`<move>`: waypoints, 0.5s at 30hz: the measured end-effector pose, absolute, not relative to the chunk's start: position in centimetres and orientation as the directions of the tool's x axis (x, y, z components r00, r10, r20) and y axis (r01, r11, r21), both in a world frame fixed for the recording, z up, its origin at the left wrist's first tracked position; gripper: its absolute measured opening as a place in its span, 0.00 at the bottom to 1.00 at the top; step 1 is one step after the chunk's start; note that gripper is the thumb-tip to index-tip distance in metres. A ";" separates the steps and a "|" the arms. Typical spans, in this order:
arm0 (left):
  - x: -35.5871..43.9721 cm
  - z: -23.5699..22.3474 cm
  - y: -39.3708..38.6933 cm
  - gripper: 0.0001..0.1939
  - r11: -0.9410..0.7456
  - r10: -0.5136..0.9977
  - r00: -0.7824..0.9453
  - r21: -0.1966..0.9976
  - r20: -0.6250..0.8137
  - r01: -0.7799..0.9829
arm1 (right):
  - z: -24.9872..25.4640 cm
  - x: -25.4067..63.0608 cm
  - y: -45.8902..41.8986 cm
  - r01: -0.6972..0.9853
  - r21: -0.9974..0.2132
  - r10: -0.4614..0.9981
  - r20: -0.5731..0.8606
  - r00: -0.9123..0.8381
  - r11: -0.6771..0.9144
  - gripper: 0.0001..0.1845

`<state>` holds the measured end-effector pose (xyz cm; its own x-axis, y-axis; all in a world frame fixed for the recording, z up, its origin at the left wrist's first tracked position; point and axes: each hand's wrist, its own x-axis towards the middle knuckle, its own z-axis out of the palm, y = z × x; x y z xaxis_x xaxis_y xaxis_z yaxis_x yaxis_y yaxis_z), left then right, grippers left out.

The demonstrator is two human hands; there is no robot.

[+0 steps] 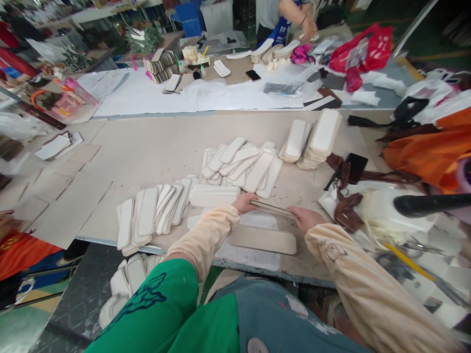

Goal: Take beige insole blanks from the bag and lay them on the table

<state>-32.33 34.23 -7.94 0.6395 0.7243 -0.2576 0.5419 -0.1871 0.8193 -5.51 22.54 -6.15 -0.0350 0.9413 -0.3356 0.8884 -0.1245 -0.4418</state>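
My left hand and my right hand grip opposite ends of a long flat panel, seen nearly edge-on above the table. Its edge looks layered; I cannot tell whether it is one piece or more. Below it, a beige panel with rounded ends lies on a whitish sheet near the table's front edge. Just left of my left hand is a neat stack of white panels. Fanned white panels lie farther left, and a loose heap of panels spreads out behind my hands.
Taller panel stacks stand at the back right. Brown straps, scissors, a yellow-handled tool and an orange cloth crowd the right side. A black rod juts in there. Across the table, a co-worker's hand handles pieces.
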 end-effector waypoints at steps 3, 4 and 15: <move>-32.1 -9.7 33.8 0.10 -0.218 0.713 0.636 0.769 -0.295 0.601 | -8.3 -4.4 21.3 0.857 -0.453 0.930 -0.360 0.075 -0.245 0.24; -32.0 -10.1 33.6 0.09 -0.221 0.714 0.632 0.759 -0.302 0.612 | -8.6 -4.0 20.6 0.844 -0.455 0.926 -0.359 0.118 -0.284 0.22; -35.1 -4.7 31.7 0.21 -0.154 0.724 0.615 0.795 -0.313 0.587 | -6.1 -4.6 16.8 0.618 -0.637 0.884 -0.265 0.386 -0.461 0.31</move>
<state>-35.09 31.67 -4.69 0.6146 0.7241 -0.3128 0.5866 -0.1545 0.7950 -4.58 16.84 -6.13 0.3856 0.8837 -0.2652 0.6175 -0.4608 -0.6374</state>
